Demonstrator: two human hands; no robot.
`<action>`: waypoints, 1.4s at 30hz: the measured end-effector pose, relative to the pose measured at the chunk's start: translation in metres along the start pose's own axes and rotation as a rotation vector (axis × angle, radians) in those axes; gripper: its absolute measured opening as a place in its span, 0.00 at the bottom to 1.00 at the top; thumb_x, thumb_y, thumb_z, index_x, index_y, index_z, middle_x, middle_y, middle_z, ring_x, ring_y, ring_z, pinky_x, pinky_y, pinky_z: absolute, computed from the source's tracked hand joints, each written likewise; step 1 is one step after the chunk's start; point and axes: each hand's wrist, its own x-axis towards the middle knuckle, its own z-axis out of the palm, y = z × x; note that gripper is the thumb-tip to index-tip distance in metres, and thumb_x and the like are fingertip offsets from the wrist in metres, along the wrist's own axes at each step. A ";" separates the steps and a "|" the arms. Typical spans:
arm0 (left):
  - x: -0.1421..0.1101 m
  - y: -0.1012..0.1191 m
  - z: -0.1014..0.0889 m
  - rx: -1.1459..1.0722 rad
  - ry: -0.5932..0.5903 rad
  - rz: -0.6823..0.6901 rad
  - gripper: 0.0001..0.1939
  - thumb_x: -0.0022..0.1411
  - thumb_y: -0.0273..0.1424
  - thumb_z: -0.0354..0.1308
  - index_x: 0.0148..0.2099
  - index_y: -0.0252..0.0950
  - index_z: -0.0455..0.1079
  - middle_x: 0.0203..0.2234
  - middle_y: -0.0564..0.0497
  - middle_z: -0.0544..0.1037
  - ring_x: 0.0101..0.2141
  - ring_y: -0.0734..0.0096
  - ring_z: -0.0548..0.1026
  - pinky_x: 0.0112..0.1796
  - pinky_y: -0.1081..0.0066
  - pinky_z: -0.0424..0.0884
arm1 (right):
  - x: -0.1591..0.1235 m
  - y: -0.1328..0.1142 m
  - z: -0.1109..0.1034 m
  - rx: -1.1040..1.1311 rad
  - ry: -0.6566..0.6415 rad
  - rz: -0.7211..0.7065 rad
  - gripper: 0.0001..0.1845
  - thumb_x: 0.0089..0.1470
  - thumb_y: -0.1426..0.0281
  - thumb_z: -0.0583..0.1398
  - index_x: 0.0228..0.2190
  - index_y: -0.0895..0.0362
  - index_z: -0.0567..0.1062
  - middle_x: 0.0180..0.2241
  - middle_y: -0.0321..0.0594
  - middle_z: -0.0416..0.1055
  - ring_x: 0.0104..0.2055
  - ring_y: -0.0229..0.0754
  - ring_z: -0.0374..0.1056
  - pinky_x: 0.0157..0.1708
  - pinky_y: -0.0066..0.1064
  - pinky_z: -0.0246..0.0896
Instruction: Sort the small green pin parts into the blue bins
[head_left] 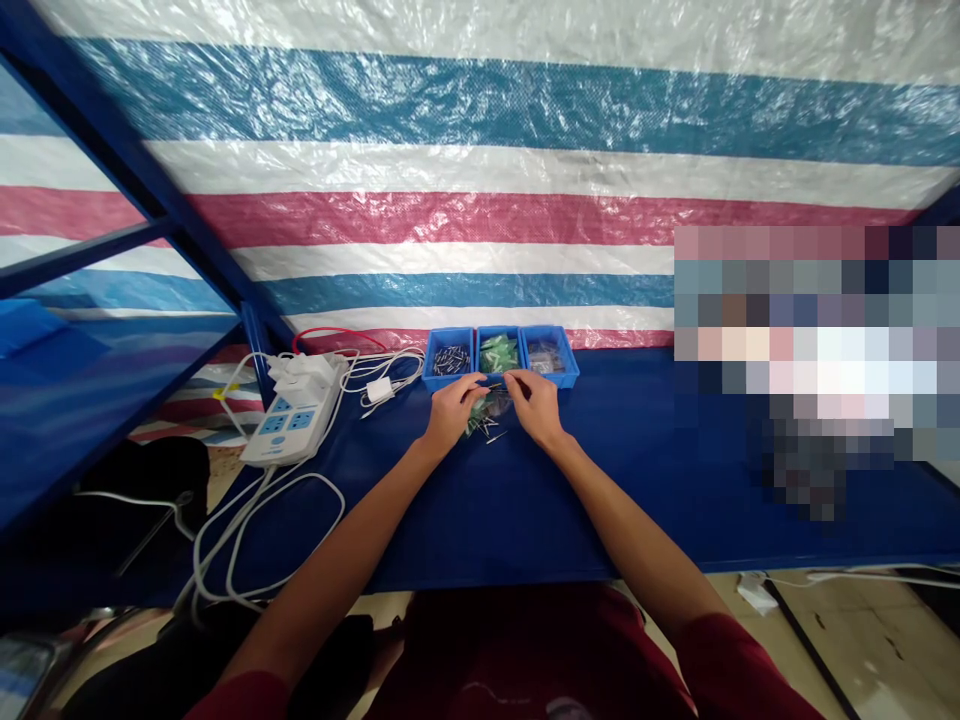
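My left hand (453, 410) is pinched on a small thin dark piece (493, 387), whose exact kind is too small to tell. Close beside it, my right hand (535, 405) has its fingertips pressed together; whatever is in them is hidden. Below the fingers lies a loose pile of small green, clear and metallic pieces (489, 425), partly covered by the hands. Just beyond stand three blue bins: the left bin (426, 368) has small dark and silvery pins, the middle bin (498, 331) green pieces, and the right bin (571, 372) clear greyish pieces.
A white power strip (289, 425) with plugs and looping white cables (341, 490) occupies the left of the blue table (480, 530). A small white adapter (379, 390) lies near the bins. Striped plastic sheeting (480, 220) hangs behind. A blurred-out area (817, 360) covers the right side.
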 end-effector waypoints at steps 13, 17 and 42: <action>0.000 0.007 -0.001 -0.016 0.049 0.024 0.12 0.64 0.38 0.56 0.42 0.37 0.76 0.33 0.50 0.82 0.32 0.69 0.80 0.39 0.70 0.75 | 0.000 0.002 0.004 0.040 -0.127 -0.010 0.14 0.60 0.63 0.53 0.30 0.56 0.75 0.30 0.41 0.74 0.30 0.41 0.67 0.33 0.30 0.61; 0.001 0.013 -0.001 -0.034 0.028 0.013 0.11 0.62 0.38 0.58 0.37 0.37 0.77 0.31 0.50 0.82 0.31 0.69 0.79 0.37 0.69 0.75 | 0.000 0.004 0.005 0.017 -0.099 -0.003 0.17 0.61 0.61 0.52 0.27 0.56 0.73 0.26 0.39 0.72 0.28 0.39 0.66 0.32 0.29 0.59; 0.016 -0.003 -0.025 0.412 -0.070 0.277 0.11 0.66 0.30 0.50 0.42 0.38 0.75 0.43 0.44 0.77 0.48 0.57 0.71 0.48 0.58 0.63 | 0.006 0.012 -0.015 -0.171 -0.915 0.057 0.08 0.38 0.78 0.68 0.20 0.54 0.76 0.18 0.30 0.68 0.21 0.34 0.63 0.22 0.25 0.48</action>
